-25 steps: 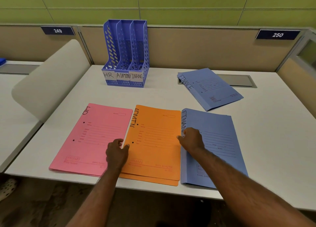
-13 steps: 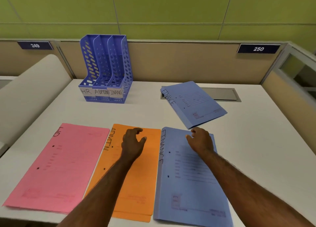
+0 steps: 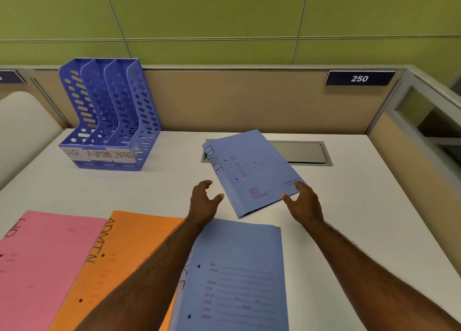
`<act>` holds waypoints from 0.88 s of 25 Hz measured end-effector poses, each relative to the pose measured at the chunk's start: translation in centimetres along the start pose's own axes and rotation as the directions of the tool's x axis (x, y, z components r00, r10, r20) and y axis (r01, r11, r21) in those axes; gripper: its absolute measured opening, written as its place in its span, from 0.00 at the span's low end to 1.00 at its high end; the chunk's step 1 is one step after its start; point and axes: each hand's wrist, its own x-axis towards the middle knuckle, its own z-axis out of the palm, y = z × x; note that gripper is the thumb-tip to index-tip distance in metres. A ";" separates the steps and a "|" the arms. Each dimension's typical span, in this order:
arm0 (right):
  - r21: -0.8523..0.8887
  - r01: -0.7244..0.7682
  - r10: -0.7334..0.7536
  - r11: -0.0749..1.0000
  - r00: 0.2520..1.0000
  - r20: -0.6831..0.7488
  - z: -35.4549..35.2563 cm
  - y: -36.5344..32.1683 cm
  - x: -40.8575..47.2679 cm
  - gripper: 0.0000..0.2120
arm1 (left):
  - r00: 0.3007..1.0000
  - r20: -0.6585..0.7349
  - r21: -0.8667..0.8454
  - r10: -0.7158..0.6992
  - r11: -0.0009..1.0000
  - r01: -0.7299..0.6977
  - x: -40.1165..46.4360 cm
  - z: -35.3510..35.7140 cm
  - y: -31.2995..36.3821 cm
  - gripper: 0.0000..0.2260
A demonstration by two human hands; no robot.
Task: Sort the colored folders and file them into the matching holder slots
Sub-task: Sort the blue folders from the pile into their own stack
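A blue folder marked FINANCE (image 3: 252, 173) lies askew in the middle of the desk. My left hand (image 3: 203, 201) hovers open just left of its near corner, holding nothing. My right hand (image 3: 303, 202) is open at its near right edge, fingertips touching or almost touching it. Three folders lie along the near edge: pink HR (image 3: 42, 263), orange ADMIN (image 3: 124, 253) and a second blue FINANCE folder (image 3: 237, 275). The blue three-slot holder (image 3: 109, 121), labelled HR, ADMIN, FINANCE, stands at the back left with nothing visible in its slots.
A grey cable hatch (image 3: 301, 152) is set into the white desk (image 3: 349, 206) behind the askew folder. A beige partition (image 3: 237, 101) with a sign reading 250 runs along the back. A white rounded panel (image 3: 22, 128) rises at the left.
Both hands left the near folders and moved forward to either side of the far blue folder. The camera moved forward and tilted up.
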 end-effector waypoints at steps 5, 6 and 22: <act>0.040 -0.007 0.005 0.999 0.999 0.035 0.1 2.1 4.9 0.26 | 0.985 0.020 -0.097 -0.173 0.980 0.175 3.3 2.7 0.5 0.27; 0.042 -0.018 0.016 0.999 0.999 0.044 0.3 2.5 5.7 0.27 | 0.979 0.025 -0.106 -0.205 0.973 0.206 3.9 3.1 0.4 0.27; -0.005 0.005 -0.005 1.000 0.998 0.067 1.9 5.6 9.1 0.27 | 0.865 0.222 -0.533 -0.450 0.687 0.494 8.3 6.1 0.0 0.18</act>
